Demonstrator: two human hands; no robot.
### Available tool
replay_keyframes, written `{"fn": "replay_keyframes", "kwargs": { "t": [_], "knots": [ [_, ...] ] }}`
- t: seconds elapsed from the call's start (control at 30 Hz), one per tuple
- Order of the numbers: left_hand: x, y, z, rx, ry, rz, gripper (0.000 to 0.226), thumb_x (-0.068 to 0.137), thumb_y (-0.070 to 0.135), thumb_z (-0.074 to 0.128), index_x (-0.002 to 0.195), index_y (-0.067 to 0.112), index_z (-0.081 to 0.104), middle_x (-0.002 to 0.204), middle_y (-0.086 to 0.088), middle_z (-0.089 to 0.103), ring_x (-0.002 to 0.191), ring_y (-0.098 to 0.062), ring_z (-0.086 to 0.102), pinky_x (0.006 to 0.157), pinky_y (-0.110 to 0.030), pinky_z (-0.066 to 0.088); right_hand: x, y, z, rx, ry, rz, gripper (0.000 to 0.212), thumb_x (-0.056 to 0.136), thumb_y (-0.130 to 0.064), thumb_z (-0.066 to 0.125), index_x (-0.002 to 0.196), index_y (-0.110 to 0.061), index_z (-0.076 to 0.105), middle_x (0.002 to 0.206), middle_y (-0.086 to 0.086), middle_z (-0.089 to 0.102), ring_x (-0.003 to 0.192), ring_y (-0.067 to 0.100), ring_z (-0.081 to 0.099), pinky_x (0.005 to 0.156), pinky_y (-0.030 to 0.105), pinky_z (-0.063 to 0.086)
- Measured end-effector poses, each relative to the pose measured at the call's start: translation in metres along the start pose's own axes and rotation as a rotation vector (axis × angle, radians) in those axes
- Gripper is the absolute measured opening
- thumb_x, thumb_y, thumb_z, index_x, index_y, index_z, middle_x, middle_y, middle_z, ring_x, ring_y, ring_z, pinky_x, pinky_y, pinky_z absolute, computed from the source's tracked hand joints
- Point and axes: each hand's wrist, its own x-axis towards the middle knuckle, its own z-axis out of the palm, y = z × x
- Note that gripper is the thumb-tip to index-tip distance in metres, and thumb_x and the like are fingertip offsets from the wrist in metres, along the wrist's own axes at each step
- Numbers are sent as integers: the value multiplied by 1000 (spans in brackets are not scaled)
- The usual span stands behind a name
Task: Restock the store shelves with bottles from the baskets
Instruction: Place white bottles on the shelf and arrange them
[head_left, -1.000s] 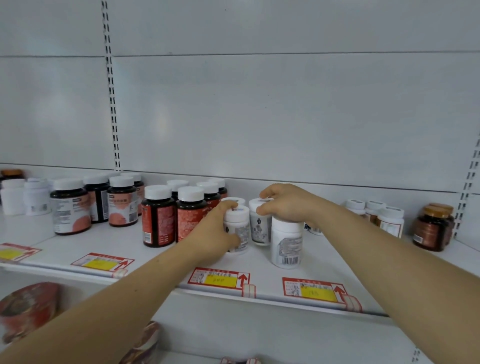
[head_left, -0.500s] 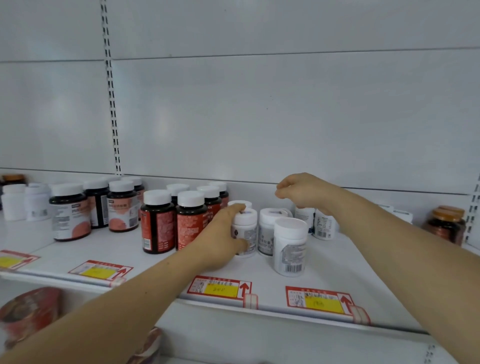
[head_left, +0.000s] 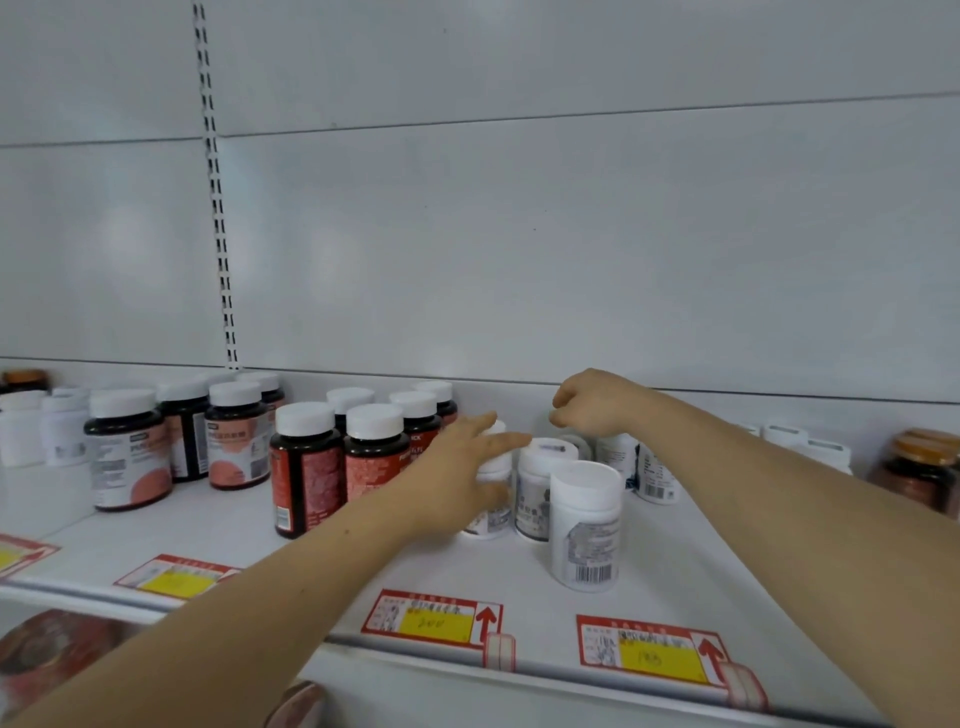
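Observation:
Several white pill bottles stand grouped mid-shelf: a tall one (head_left: 584, 525) in front, one (head_left: 535, 499) behind it, and a small one (head_left: 491, 514) to their left. My left hand (head_left: 465, 467) lies against the small bottle, fingers stretched straight over its cap and thumb beside its front. My right hand (head_left: 597, 402) hovers above the rear white bottles (head_left: 657, 475), fingers curled, holding nothing I can see. No basket is in view.
On the white shelf (head_left: 208, 525), dark bottles with red labels (head_left: 306, 467) stand left of my left hand, pink-labelled ones (head_left: 127, 452) further left. An amber jar (head_left: 924, 473) sits far right. Price tags (head_left: 431, 618) line the front edge. Red packets (head_left: 47, 654) lie below.
My right hand let go of a white bottle at the back and lifted, curled, above it. My left hand's fingers straightened from gripping the small bottle to lying over its cap.

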Motion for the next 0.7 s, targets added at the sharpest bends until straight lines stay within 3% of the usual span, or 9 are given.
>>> {"fn": "replay_keyframes", "kwargs": {
  "t": [0.2,0.37,0.47,0.57,0.7],
  "knots": [
    [4,-6,3,20,1,42,63,91,35,56,142,50,21,157,2,9,144,-18,8,117,-37,13,-6,9,0,-10,39,-26,38,94,-30,52,122,-6,61,130,10,57,116,26,54,97,33,44],
    [4,-7,5,-18,53,34,51,90,38,57,138,41,39,153,2,23,143,-17,12,118,-37,10,-13,16,0,144,55,-57,34,93,-31,54,120,-14,62,121,2,60,100,18,57,85,28,45],
    [6,-2,9,-23,135,25,56,84,42,65,136,33,46,147,1,34,135,-13,25,110,-23,12,-21,17,2,257,48,-59,30,92,-38,54,113,-18,64,103,-3,59,92,15,56,84,29,46],
    [8,1,12,-26,188,15,56,82,35,69,134,27,50,143,-2,40,131,-15,32,100,-16,14,-38,19,5,308,92,-67,35,87,-54,53,103,-24,62,101,-6,62,91,14,59,87,36,50],
    [10,2,12,-6,189,1,56,82,35,70,134,25,51,141,-6,42,130,-18,34,103,-19,17,-74,16,1,355,-5,-141,40,77,-62,58,93,-26,58,89,-7,61,78,13,58,69,31,48]
  ]
}}
